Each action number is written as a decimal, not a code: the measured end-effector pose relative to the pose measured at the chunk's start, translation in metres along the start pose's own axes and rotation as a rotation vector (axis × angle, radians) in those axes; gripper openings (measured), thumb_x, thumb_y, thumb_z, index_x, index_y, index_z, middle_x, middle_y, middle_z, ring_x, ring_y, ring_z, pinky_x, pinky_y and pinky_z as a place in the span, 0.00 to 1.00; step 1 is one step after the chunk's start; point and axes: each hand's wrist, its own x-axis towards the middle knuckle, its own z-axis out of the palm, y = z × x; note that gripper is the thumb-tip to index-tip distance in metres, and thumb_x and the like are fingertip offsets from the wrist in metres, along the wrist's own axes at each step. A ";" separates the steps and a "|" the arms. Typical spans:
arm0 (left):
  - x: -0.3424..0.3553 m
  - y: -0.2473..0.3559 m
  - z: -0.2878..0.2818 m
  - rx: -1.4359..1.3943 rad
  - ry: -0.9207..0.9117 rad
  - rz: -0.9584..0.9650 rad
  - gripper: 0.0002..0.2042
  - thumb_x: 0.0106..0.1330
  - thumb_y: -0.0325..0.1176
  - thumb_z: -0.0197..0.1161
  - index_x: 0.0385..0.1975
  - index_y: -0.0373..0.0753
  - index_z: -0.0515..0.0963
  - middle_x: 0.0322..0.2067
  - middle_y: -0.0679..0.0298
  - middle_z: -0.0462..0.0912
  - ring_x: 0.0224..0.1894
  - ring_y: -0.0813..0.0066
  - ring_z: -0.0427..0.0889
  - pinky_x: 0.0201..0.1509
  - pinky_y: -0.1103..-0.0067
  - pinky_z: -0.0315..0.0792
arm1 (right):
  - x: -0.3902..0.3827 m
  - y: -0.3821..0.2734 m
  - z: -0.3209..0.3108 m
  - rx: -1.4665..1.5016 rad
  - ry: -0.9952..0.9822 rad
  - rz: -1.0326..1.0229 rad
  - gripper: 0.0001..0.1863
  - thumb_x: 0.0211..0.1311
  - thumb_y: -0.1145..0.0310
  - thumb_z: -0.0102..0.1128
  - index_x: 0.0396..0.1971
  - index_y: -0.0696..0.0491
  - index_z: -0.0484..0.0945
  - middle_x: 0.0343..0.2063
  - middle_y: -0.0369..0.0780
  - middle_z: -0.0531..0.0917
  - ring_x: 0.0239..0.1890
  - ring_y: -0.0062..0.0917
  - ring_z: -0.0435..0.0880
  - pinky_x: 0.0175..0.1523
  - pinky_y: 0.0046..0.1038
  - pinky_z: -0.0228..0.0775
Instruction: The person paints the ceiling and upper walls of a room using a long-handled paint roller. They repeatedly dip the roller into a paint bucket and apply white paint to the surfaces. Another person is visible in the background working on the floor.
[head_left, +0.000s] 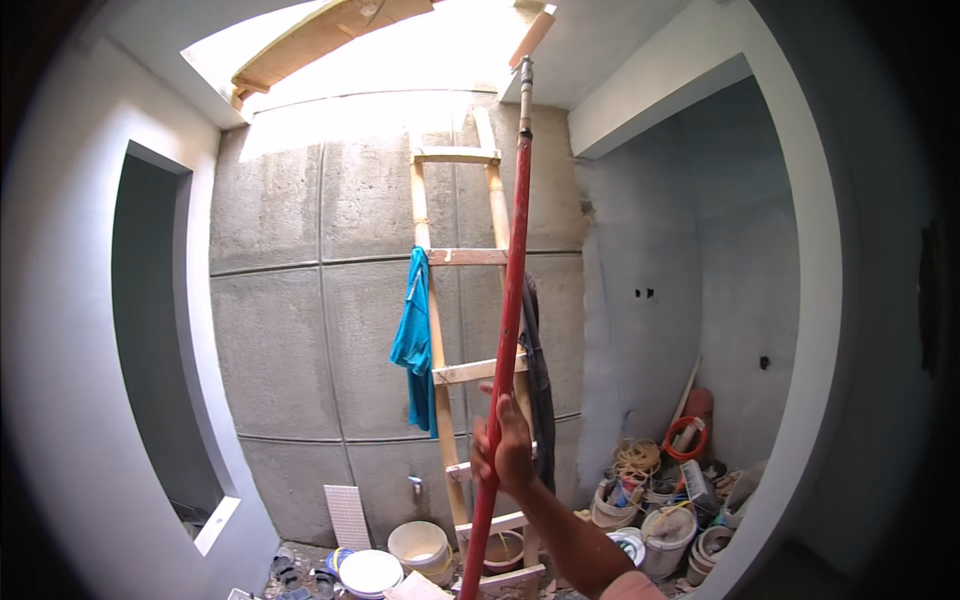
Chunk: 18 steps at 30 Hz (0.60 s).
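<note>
My right hand (512, 450) is closed round a long red pole (513, 270), its forearm rising from the lower right. The pole stands nearly upright, tilting a little to the right at its top. A metal-coloured end piece (526, 95) tops it, and a flat orange-tan pad (532, 38) sits there by the ceiling edge; the bright light makes it hard to tell whether it touches. Behind the pole a wooden ladder (466, 373) leans on the concrete wall. My left hand is out of sight.
A blue cloth (412, 340) and a dark garment (541, 370) hang on the ladder. White buckets (420, 548) and a tile (347, 516) stand at the wall's foot. Cluttered buckets (668, 530) fill the right alcove. A wall opening (150, 330) is at left; overhead is a bright roof opening with a plank (320, 45).
</note>
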 end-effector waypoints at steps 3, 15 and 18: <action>-0.009 -0.015 -0.023 0.011 0.046 -0.074 0.18 0.60 0.37 0.60 0.49 0.38 0.70 0.30 0.63 0.77 0.36 0.74 0.76 0.39 0.74 0.70 | 0.041 -0.006 0.012 -0.037 0.043 -0.039 0.22 0.67 0.45 0.35 0.44 0.50 0.62 0.11 0.32 0.62 0.04 0.17 0.61 0.07 0.23 0.57; 0.043 -0.006 -0.122 0.072 0.254 0.208 0.16 0.60 0.42 0.59 0.39 0.36 0.74 0.20 0.56 0.76 0.22 0.68 0.74 0.27 0.71 0.67 | 0.182 -0.067 0.058 -0.144 0.099 -0.187 0.25 0.64 0.40 0.35 0.36 0.50 0.60 0.10 0.30 0.62 0.05 0.17 0.62 0.09 0.25 0.58; 0.060 0.005 -0.140 0.140 0.358 0.283 0.15 0.60 0.42 0.61 0.37 0.36 0.75 0.16 0.60 0.74 0.19 0.74 0.72 0.23 0.73 0.66 | 0.199 -0.068 0.065 -0.169 0.135 -0.187 0.25 0.63 0.39 0.35 0.37 0.49 0.59 0.10 0.29 0.62 0.06 0.16 0.62 0.11 0.25 0.58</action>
